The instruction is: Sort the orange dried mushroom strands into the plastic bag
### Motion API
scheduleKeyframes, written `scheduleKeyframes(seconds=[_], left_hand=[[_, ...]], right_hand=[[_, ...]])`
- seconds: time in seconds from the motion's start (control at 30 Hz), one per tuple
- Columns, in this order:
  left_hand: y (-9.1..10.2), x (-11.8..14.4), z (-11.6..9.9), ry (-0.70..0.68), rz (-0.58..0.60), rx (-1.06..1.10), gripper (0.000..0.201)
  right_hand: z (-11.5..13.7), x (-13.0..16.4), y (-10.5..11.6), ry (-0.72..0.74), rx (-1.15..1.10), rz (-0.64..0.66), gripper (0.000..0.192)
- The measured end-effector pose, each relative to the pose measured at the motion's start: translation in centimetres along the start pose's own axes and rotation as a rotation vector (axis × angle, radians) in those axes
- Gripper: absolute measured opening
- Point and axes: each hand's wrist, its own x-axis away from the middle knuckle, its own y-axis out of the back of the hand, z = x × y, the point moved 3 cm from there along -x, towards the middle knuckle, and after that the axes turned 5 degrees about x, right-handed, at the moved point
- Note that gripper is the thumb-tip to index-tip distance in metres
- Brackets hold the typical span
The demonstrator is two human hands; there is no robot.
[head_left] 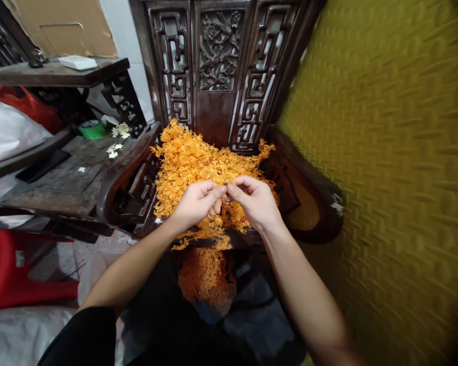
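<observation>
Both hands met at the fingertips over the heap: the left hand (196,202) and the right hand (256,201) each had a pinching grip closed on strands of the orange stringy stuff (193,162), thumbs and forefingers nearly touching one another in the middle. Those strands belonged to a big loose mound piled on the seat of a dark carved wooden chair (217,76), heaped against its fretwork back and spilling over the front edge. More of the same orange stuff hung or lay lower down, in a second clump (206,277) between the person's knees; what held it I could not tell.

From the head camera, the chair's curved armrest (118,173) swept round on the left, and a worn one on the right stood close against a yellow textured wall (385,178), which was blurred. Left of the chair stood a dark wooden bench (61,178) with a few small white flowers (118,133) scattered on it, a green lid (92,131) just beside them, and a flat black object (41,165) nearer the edge. Behind, a higher shelf (53,73) carried a white box (78,62). A red plastic stool (11,269) sat on the floor at the lower left, with white plastic sheeting around it.
</observation>
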Motion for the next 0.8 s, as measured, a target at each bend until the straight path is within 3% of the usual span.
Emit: scheduleKeyframes(seconds=[0.13, 0.27, 0.33, 0.43, 0.57, 0.63, 0.7, 0.8], left_hand=[[0.1, 0.3, -0.3, -0.025, -0.036, 0.003, 0.052], [0.1, 1.7, -1.8, -0.041, -0.030, -0.092, 0.045], [0.0, 2.2, -2.3, -0.048, 0.007, -0.151, 0.044], [-0.3, 2.1, -2.0, -0.007, 0.082, -0.167, 0.042], [-0.4, 1.3, -0.8, 0.071, 0.121, -0.145, 0.041], [-0.4, 0.9, -0.5, 0.085, 0.116, -0.121, 0.042], [-0.4, 0.8, -0.4, 0.080, 0.101, -0.091, 0.043], [-0.5, 0.8, -0.6, 0.054, 0.069, -0.060, 0.044]], right_hand=[[-0.1, -0.1, 0.0, 0.031, -0.070, -0.063, 0.026], [0.3, -1.0, 3.2, 0.142, -0.159, -0.452, 0.031], [0.5, -1.5, 4.9, 0.178, -0.209, -0.562, 0.035], [0.6, -1.7, 5.4, 0.119, -0.167, -0.405, 0.032], [0.4, -0.5, 2.9, -0.030, -0.115, -0.094, 0.018], [0.4, 0.2, 1.6, -0.051, -0.074, -0.004, 0.024], [0.3, 0.6, 0.5, -0.017, 0.034, 0.028, 0.031], [0.2, 0.5, -0.1, 0.057, 0.064, -0.040, 0.037]])
